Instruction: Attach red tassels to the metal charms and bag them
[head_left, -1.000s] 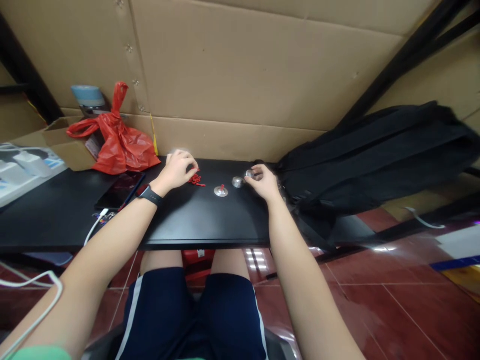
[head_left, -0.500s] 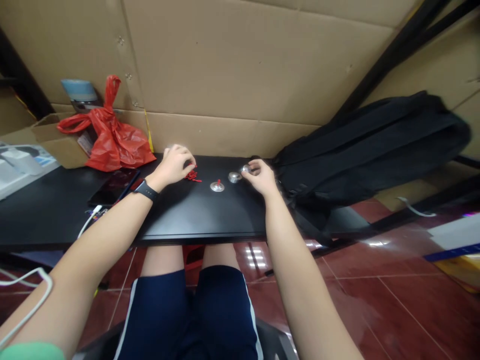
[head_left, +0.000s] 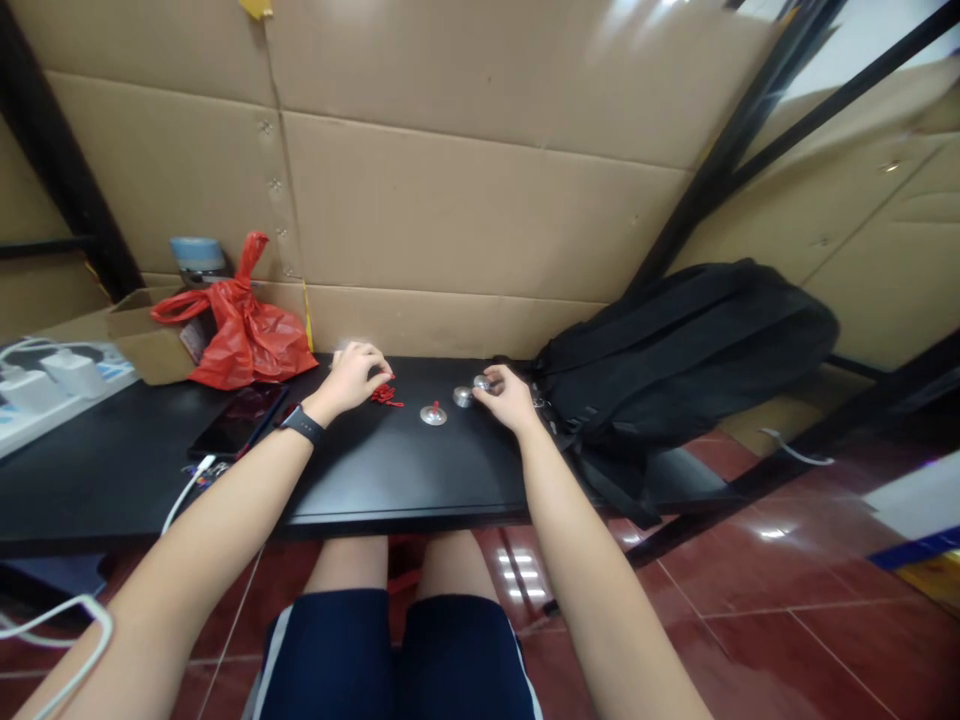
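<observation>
My left hand hovers over the left-middle of the black table, fingers curled and thumb near the index tip. A bit of red shows at its fingertips, just above a small heap of red cord. In the fingers of my right hand is a small shiny metal disc, partly covered by the fingers. Close to it on the left, a round silver metal piece lies on the table. Between the hands is a domed, cymbal-like silver disc with a red loop at its centre.
A black backpack lies at the right. On the left are a red plastic bag, a cardboard box, a dark phone and a white power strip. A cardboard wall backs the black table.
The view has tilted up, so everything sits lower in the picture. My right hand with its metal disc is slightly nearer the silver piece; my left hand stays by the red cord.
</observation>
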